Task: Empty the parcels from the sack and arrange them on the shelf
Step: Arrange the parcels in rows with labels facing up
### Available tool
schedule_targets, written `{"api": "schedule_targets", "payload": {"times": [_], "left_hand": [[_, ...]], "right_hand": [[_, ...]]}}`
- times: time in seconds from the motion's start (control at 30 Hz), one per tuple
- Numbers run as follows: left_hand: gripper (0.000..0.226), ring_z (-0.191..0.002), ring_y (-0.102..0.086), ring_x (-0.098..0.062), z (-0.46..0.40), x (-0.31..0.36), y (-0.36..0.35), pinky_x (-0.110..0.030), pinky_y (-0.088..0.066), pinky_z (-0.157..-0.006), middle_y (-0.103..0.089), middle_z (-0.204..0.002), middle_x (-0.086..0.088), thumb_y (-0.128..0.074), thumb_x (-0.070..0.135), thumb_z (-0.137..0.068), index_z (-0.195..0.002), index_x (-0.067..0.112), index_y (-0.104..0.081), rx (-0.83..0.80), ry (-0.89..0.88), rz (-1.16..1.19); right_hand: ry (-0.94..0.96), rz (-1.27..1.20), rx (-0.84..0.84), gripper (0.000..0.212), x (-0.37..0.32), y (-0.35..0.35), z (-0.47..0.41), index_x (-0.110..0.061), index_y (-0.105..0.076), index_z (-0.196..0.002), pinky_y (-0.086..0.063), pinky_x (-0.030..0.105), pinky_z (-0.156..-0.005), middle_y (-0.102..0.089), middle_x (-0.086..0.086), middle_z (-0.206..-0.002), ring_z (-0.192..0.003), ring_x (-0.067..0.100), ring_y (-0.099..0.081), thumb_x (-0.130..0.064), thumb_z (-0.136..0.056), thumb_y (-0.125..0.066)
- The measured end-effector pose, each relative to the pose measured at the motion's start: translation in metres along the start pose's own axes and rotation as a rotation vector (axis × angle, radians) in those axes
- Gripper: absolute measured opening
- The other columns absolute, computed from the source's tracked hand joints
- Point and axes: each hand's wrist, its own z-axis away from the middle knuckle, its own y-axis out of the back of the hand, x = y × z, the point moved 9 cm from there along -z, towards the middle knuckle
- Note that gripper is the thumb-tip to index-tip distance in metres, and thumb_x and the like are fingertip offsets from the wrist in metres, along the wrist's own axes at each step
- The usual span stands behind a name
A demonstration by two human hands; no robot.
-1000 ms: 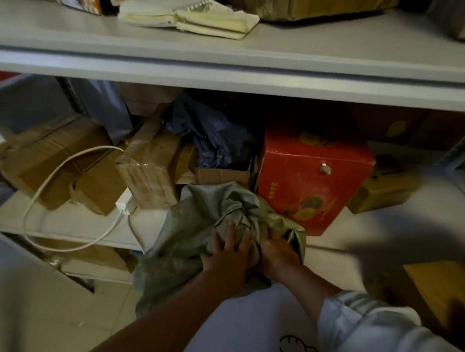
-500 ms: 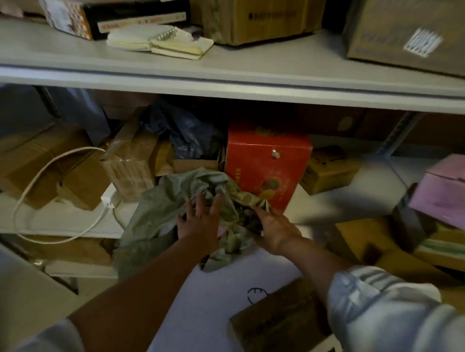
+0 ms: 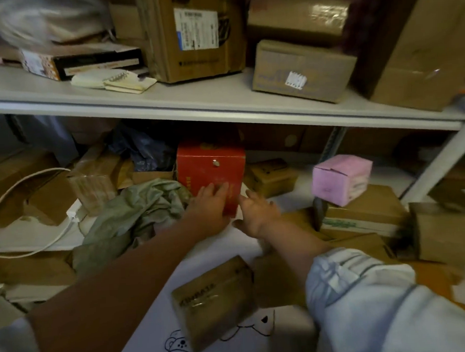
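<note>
Nearest you, a taped brown parcel (image 3: 215, 299) lies on the white sheet (image 3: 143, 344). Farther in, your left hand (image 3: 210, 204) rests flat-fingered on the red box (image 3: 212, 169); your right hand (image 3: 258, 212), fingers spread, holds nothing. The crumpled green sack (image 3: 135, 211) lies left. Square both palms before sliding. Beyond, the crowded upper shelf (image 3: 221, 100) leaves little room.

Lower shelf (image 3: 302, 183) crowded: red box (image 3: 211, 166), sack (image 3: 135, 211); bare gap right.
</note>
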Motion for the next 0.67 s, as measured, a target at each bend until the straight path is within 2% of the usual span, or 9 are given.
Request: {"api": "schedule_targets", "payload": {"times": [0.1, 0.2, 0.37, 0.43, 0.53, 0.67], "left_hand": [[0.082, -0.146, -0.011, -0.032, 0.006, 0.076, 0.006, -0.045, -0.024, -0.117, -0.009, -0.159, -0.014, -0.055, 0.032, -0.092, -0.153, 0.018, -0.001, 0.034, -0.062, 0.064], [0.081, -0.145, -0.019, -0.030, 0.015, 0.157, 0.000, -0.042, -0.027, -0.116, -0.013, -0.158, -0.012, -0.054, 0.033, -0.092, -0.153, 0.017, -0.003, 0.034, -0.120, 0.144], [0.080, -0.147, -0.014, -0.029, 0.024, 0.266, -0.025, -0.041, -0.023, -0.118, -0.011, -0.159, -0.013, -0.051, 0.042, -0.092, -0.153, 0.018, -0.004, 0.088, -0.194, 0.126], [0.077, -0.146, -0.014, -0.030, 0.029, 0.297, -0.039, -0.045, -0.023, -0.118, -0.011, -0.160, -0.010, -0.049, 0.045, -0.093, -0.152, 0.022, -0.006, 0.069, -0.196, 0.092], [0.076, -0.145, -0.016, -0.029, 0.038, 0.337, -0.056, -0.053, -0.025, -0.114, -0.014, -0.159, -0.005, -0.053, 0.052, -0.088, -0.150, 0.029, -0.015, 0.040, -0.283, 0.002], [0.083, -0.148, -0.002, -0.031, 0.032, 0.349, -0.084, -0.060, -0.010, -0.115, -0.003, -0.161, -0.004, -0.054, 0.059, -0.084, -0.150, 0.036, -0.010, -0.077, -0.295, -0.155]], "right_hand": [[-0.008, 0.069, 0.127, 0.069, 0.043, 0.045, 0.035, -0.028, -0.022, -0.149, -0.013, 0.056, -0.117, -0.015, 0.005, -0.159, -0.146, 0.029, -0.015, -0.032, -0.090, -0.058], [-0.079, 0.098, 0.198, 0.067, 0.120, 0.080, 0.077, -0.030, -0.019, -0.150, -0.011, 0.053, -0.117, -0.012, 0.005, -0.160, -0.147, 0.028, -0.013, -0.035, -0.093, -0.053], [-0.341, -0.039, 0.286, 0.058, 0.268, 0.100, 0.147, -0.027, -0.024, -0.149, -0.020, 0.050, -0.116, -0.017, 0.006, -0.158, -0.145, 0.030, -0.018, -0.045, -0.097, -0.041], [-0.404, -0.057, 0.274, 0.060, 0.304, 0.094, 0.170, -0.027, -0.021, -0.150, -0.020, 0.052, -0.116, -0.015, 0.007, -0.159, -0.145, 0.033, -0.015, -0.049, -0.097, -0.037], [-0.520, -0.147, 0.290, 0.060, 0.346, 0.083, 0.196, -0.035, -0.015, -0.149, -0.016, 0.060, -0.113, -0.001, 0.003, -0.160, -0.147, 0.034, -0.001, -0.054, -0.096, -0.034], [-0.607, -0.190, 0.291, 0.070, 0.370, 0.062, 0.203, -0.039, 0.001, -0.151, -0.015, 0.064, -0.112, 0.015, 0.000, -0.160, -0.147, 0.035, 0.011, -0.061, -0.093, -0.032]]}}
